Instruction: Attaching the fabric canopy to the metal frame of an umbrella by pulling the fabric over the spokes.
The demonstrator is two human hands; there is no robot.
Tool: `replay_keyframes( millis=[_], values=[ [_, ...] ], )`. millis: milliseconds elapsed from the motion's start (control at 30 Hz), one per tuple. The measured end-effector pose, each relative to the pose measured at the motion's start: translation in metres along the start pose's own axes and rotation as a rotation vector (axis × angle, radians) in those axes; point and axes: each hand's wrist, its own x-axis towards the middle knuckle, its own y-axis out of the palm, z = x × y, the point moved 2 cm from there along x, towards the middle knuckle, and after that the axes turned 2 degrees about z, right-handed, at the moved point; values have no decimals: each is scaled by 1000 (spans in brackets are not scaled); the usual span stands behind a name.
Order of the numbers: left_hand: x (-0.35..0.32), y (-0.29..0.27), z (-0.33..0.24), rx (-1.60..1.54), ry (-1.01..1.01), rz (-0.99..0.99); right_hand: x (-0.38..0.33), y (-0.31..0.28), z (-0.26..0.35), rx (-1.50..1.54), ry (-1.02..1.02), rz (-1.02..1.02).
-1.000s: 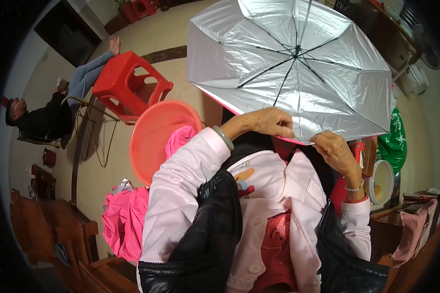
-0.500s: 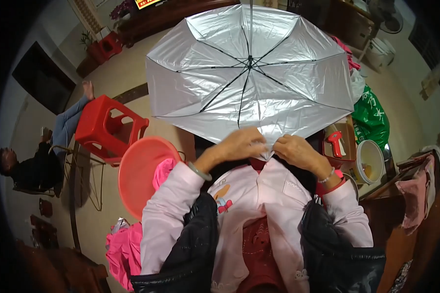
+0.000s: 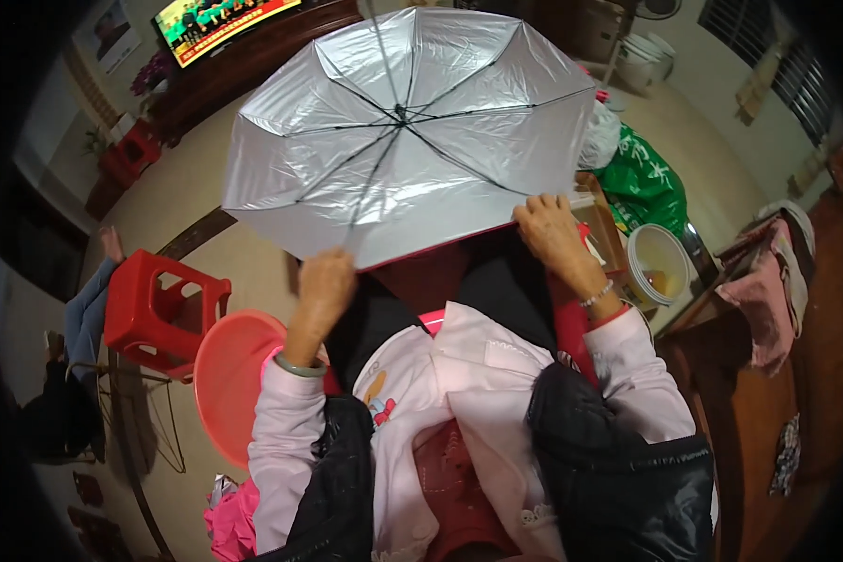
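Note:
An opened umbrella (image 3: 450, 201) lies in front of me, its silver lining and dark ribs facing up. The ribs meet at a black hub (image 3: 400, 114), from which a metal shaft rises toward the top of the picture. My left hand (image 3: 328, 286), slightly blurred, is closed on the near left part of the canopy's rim. Farther right, my right hand (image 3: 553, 232) pinches another point of that rim, fingers bent over it. Between both hands the edge runs fairly straight, with a thin dark red border.
On the left are a red plastic stool (image 3: 126, 304), a coral basin (image 3: 220, 389), pink fabric (image 3: 229, 525) and a seated person's legs (image 3: 86, 314). A green bag (image 3: 642, 178), a cardboard box (image 3: 607, 220) and a white bucket (image 3: 635, 270) stand on the right.
My hands have spread apart from a shared spot at the near rim: the left went left, the right went up along the edge. The umbrella has turned, and the whole view has shifted.

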Motion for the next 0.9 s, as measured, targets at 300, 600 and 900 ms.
replay_keyframes(
  millis=[300,600,900],
  values=[
    [3,-27,-11,-241,0,-35,1,6,8,136,-101,37],
    [6,-28,-60,-366,324,-162,8,-25,58,242,-222,132],
    [1,-31,-11,-31,66,-184,-8,-15,-18,-72,53,36]
  ],
)
